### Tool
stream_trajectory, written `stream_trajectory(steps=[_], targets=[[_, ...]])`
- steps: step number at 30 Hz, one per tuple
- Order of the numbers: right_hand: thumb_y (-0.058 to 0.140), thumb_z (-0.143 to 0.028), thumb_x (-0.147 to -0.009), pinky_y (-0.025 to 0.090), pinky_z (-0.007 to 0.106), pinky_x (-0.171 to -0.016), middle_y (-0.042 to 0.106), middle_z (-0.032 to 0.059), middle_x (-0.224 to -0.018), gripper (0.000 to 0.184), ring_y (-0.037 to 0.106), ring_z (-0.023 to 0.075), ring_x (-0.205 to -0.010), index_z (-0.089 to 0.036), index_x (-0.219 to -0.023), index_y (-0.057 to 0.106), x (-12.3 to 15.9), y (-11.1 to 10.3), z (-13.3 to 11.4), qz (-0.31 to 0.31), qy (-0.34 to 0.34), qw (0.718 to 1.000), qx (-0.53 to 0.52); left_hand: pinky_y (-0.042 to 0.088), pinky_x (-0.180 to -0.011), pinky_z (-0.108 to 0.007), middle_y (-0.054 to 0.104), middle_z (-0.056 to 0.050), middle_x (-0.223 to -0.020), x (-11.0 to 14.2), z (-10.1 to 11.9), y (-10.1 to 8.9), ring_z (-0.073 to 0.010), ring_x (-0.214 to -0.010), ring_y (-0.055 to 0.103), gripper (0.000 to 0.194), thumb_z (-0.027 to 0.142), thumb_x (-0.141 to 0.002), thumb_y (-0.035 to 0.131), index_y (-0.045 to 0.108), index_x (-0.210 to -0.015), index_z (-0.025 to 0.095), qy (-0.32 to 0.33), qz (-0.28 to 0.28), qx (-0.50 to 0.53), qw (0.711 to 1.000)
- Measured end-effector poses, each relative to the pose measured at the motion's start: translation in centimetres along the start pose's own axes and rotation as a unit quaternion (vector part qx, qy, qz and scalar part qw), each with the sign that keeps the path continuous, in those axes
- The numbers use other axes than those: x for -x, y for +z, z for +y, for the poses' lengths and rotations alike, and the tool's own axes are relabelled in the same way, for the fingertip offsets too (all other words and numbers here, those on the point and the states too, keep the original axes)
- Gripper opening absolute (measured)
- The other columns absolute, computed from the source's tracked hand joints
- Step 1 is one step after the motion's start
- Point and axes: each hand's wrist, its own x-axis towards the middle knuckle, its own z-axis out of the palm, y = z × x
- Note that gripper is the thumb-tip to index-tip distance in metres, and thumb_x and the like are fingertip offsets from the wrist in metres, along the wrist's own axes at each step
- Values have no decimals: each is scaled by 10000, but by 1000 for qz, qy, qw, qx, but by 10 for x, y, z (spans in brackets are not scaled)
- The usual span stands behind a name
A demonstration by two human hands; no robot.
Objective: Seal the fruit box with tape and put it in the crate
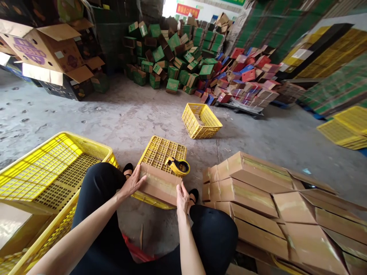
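Observation:
Between my knees, a brown cardboard box point(160, 184) with a strip of tape along it rests on an upturned yellow plastic crate point(156, 147). My left hand point(133, 182) grips the box's left end, thumb on top. At the right end, my right hand point(182, 197) holds it with the fingers wrapped around the edge. Just beyond the box, a yellow tape dispenser point(178, 166) lies on the crate, touched by neither hand. The undersides of the box are hidden.
Stacked brown cardboard boxes point(255, 191) stand at my right. A large yellow crate point(57, 172) holding cardboard is at my left. Ahead sits a smaller yellow crate point(201, 121). Heaps of green boxes point(172, 84) and red boxes point(248, 75) lie farther back; open cartons point(54, 47) are piled back left.

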Motion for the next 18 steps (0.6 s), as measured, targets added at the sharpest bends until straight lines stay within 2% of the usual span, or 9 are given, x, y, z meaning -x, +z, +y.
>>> stream_trajectory(steps=[4, 6, 9, 12, 14, 16, 18], targets=[[316, -696, -971, 568, 406, -1034, 704, 212, -1387, 864, 693, 337, -1265, -41, -1397, 687, -2, -5, -2, 2, -12, 1000, -7, 260, -1308, -454, 266, -183, -1732, -1, -3, 2, -323, -1616, 233, 954, 764, -1003, 393, 184, -1690, 136, 16, 4, -23, 1000], [307, -727, -966, 555, 433, -1066, 695, 216, -1401, 887, 680, 345, -1286, -54, -1411, 675, -2, -5, -3, 1, -21, 1000, -6, 276, -1300, -470, 265, -207, -1726, -1, -3, 5, -335, -1609, 250, 929, 736, -1027, 365, 185, -1687, 108, 32, 20, -48, 998], [310, -775, -955, 506, 468, -1139, 606, 235, -1507, 950, 605, 359, -1386, -49, -1511, 567, 0, 2, -5, 2, -35, 999, -2, 285, -1284, -533, 202, -251, -1733, 3, 0, 13, -381, -1614, 212, 870, 684, -1060, 314, 258, -1663, 59, 76, 62, -118, 988], [244, -785, -973, 406, 469, -1234, 440, 245, -1640, 1005, 454, 348, -1521, -19, -1599, 421, 2, 8, -8, -10, -74, 997, 7, 302, -1261, -579, 174, -243, -1742, 9, 7, 21, -427, -1605, 217, 813, 675, -1056, 346, 406, -1618, 90, 107, 88, -192, 972], [220, -772, -988, 343, 468, -1274, 349, 234, -1693, 999, 358, 330, -1577, -19, -1631, 356, 0, 6, -9, -40, -96, 995, 0, 327, -1240, -600, 205, -247, -1732, 11, 12, 25, -453, -1582, 267, 821, 695, -1037, 390, 450, -1601, 100, 107, 93, -217, 966], [269, -762, -992, 328, 462, -1281, 327, 211, -1710, 967, 332, 306, -1591, -58, -1655, 319, -3, 1, -8, -74, -97, 992, -22, 344, -1220, -623, 231, -266, -1719, 10, 15, 26, -477, -1562, 297, 855, 718, -1020, 410, 457, -1596, 88, 98, 96, -224, 965], [318, -729, -1002, 383, 460, -1247, 376, 181, -1696, 912, 388, 275, -1567, -127, -1685, 258, -5, -7, -6, -92, -84, 991, -53, 349, -1211, -630, 231, -275, -1715, 9, 14, 25, -486, -1552, 309, 861, 726, -1020, 393, 466, -1588, 83, 92, 96, -213, 968]])
